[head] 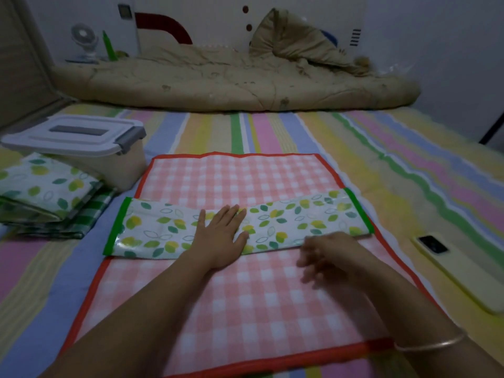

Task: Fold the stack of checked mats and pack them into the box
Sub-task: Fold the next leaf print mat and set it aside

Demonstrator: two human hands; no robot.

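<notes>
Green-edged mat [300, 219]: folded into a long, glossy leaf-print strip that lies across the middle of the frame, on top of the pink checked mat [240, 309].
Left grip [218, 236]: a bare hand laid flat on the centre of the strip, fingers straight and palm down. It holds nothing and only presses, probably to stop the slick fold from springing open.
Right grip [327, 257]: blurred, just below the strip's lower edge and right of centre. The fingers look loosely bent, but I cannot tell whether they pinch anything. A thin bangle [431, 345] sits on the wrist at lower right.
Pink checked mat: spread flat and unfolded, with a red border. It serves as the layer to work on and is likely the next one to fold.
Folded pile [46, 192]: finished mats stacked at the left edge, right against the box, handy for packing.
Box [128, 165]: upper left, with its lid [73, 132] on, so it must be opened before anything goes in.
Bed [381, 148]: a pastel striped sheet carries everything, and its softness makes a firm press useful.
Phone [450, 266]: right edge, beside the pink mat's border.
Room: dim, with a beige quilt [218, 83] bunched across the top and a small fan [84, 42] at upper left.
</notes>
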